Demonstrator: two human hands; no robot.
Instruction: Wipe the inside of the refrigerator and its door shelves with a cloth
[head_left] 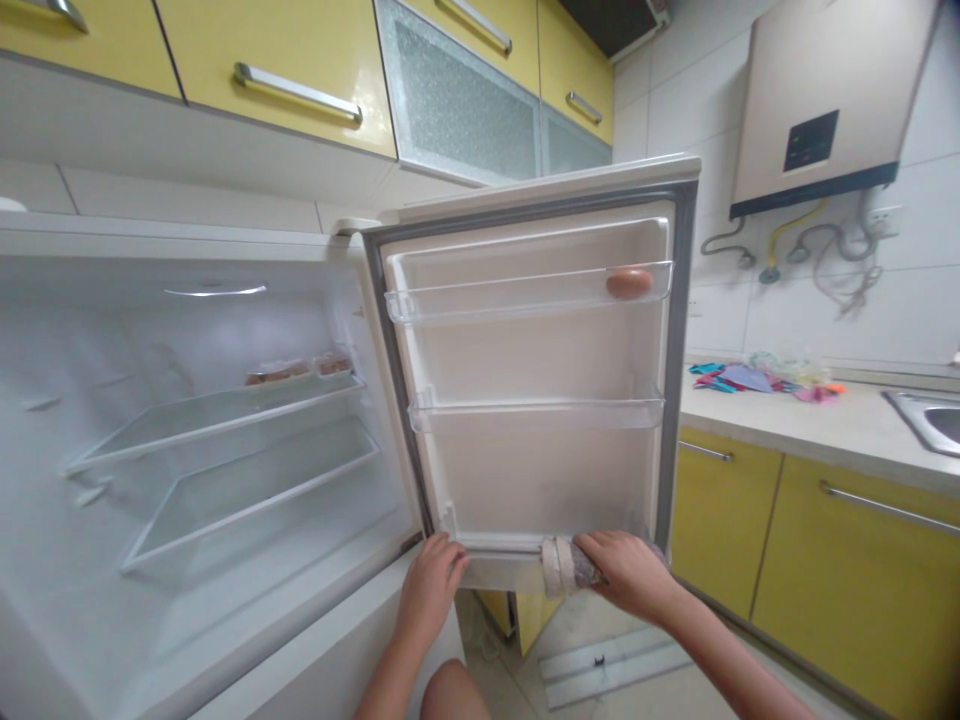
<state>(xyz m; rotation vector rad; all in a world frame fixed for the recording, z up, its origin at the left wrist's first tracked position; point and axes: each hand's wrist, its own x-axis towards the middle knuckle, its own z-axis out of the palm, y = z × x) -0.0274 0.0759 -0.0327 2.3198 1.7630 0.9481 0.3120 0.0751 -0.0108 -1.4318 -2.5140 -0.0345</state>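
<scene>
The fridge door (pixel 540 360) stands wide open in front of me. At its bottom left, my left hand (pixel 433 585) is closed over the left end of the clear lower door shelf (pixel 502 572). My right hand (pixel 626 572) is wrapped around a bunched grey and off-white cloth (pixel 561 567) at the right part of the same shelf. The cloth hangs over the shelf's front edge. Two more clear shelves cross the door: a middle one (pixel 536 415) and an upper one (pixel 502 298), which holds a brown egg (pixel 629 284) near its right end.
Left of the door is the fridge interior, with an upper glass shelf (pixel 217 415) bearing food packs (pixel 277 372) and a lower glass shelf (pixel 255 495). Coloured cloths (pixel 742 378) lie on the counter (pixel 847 425) beside a sink (pixel 930 420). Yellow cabinets (pixel 855 560) stand below.
</scene>
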